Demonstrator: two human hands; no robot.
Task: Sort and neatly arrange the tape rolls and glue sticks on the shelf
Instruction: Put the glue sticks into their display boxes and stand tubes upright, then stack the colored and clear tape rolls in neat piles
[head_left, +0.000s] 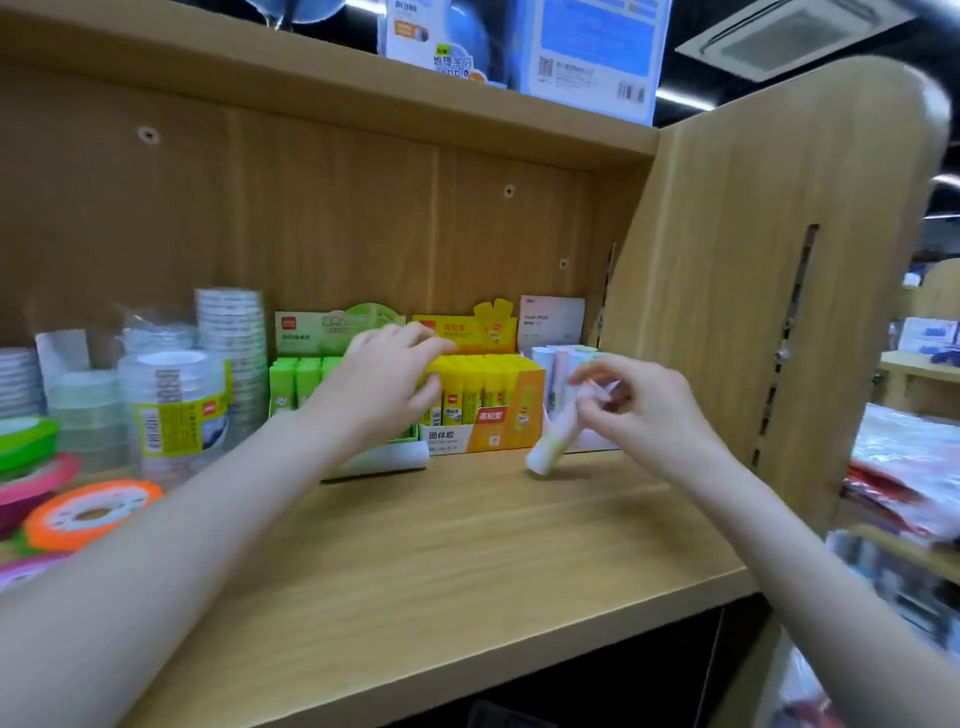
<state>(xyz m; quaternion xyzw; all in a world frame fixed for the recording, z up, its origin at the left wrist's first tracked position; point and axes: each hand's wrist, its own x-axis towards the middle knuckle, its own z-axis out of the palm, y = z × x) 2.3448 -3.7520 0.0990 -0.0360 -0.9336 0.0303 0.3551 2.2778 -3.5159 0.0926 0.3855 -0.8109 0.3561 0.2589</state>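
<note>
The right hand (631, 402) pinches a pale glue stick (551, 447) near its upper end; the stick slants down to the left, its lower end touching the wooden shelf (467, 545) just before the white display box (553, 325) of pastel sticks. The left hand (387, 387) rests with loosely curled fingers over the yellow glue-stick box (485, 410) and the green glue-stick box (298, 384), gripping nothing clearly. Clear tape rolls (171, 405) stand stacked at left, beside an orange tape roll (88, 512).
</note>
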